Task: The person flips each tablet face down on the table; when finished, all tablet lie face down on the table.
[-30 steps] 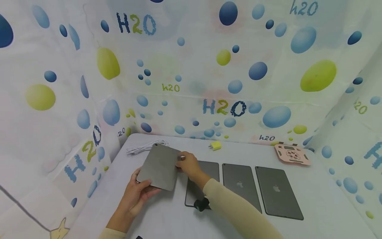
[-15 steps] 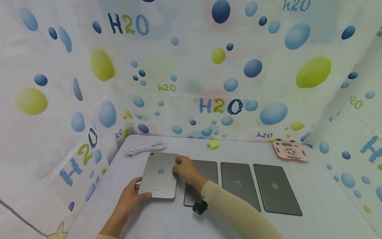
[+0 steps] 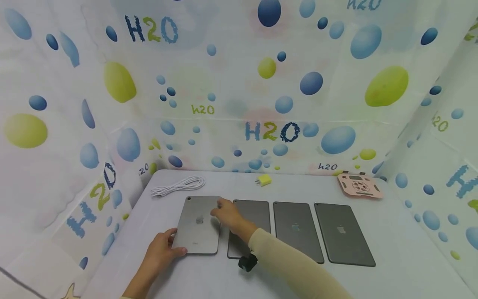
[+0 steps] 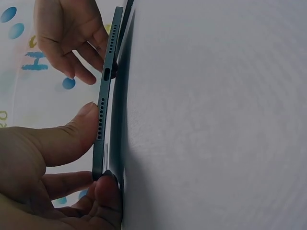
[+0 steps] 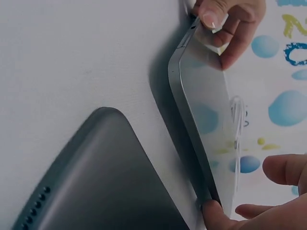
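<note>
A silver-grey tablet lies back side up at the left end of a row, logo showing. My left hand pinches its near left corner. In the left wrist view the thumb is on the back and a finger is under the corner, with a narrow shadowed gap between tablet edge and cloth. My right hand is over the far right corner. The right wrist view shows one fingertip touching the side edge, while the thumb stands off the tablet.
Three darker tablets, left, middle and right, lie to the right, the left one partly under my right forearm. Behind are a coiled white cable, a yellow plug adapter and a pink panel-like stand.
The silver-grey tablet has come down from a raised tilt to lie nearly flat beside the others. My right thumb has come off it; the left hand still holds the near corner.
</note>
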### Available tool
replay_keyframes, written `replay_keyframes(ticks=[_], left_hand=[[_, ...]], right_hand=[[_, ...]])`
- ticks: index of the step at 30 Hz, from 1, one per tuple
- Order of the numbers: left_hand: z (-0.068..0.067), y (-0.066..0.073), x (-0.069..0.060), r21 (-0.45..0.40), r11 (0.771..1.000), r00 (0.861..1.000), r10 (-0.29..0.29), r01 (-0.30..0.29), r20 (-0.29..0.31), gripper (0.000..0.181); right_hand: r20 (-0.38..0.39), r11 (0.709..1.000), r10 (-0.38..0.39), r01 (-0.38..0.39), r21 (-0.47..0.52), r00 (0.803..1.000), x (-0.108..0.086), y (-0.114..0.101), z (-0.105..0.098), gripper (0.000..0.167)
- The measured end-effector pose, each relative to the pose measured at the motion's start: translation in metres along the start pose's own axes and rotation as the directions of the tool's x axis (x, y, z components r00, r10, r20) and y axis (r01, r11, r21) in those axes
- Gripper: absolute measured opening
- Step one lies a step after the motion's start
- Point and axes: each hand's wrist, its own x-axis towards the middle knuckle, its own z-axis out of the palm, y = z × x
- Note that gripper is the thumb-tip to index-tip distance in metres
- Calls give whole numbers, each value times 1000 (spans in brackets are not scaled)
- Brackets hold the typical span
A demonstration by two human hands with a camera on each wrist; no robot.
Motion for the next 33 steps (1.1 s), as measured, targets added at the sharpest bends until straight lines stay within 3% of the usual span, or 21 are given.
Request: replay_keyframes(ticks=[8, 18, 27, 33], left_hand=[[-4, 1, 0, 85, 995, 999, 51, -51, 5, 78], [-5, -7, -1, 123, 990, 997, 73, -74, 9, 70], [-15, -15, -6, 174, 982, 997, 78, -78, 10, 62], [-20, -12, -6, 154, 985, 997, 82, -80, -1, 59]], right_hand=[[-23, 999, 24, -24, -29, 999, 0, -7, 9, 62], [-9, 995, 63, -63, -71, 998, -5, -16, 15, 66], [31, 992, 115, -116, 51, 993, -1, -16, 11, 63], [117, 964, 67, -94, 250, 991, -16, -15, -29, 56]])
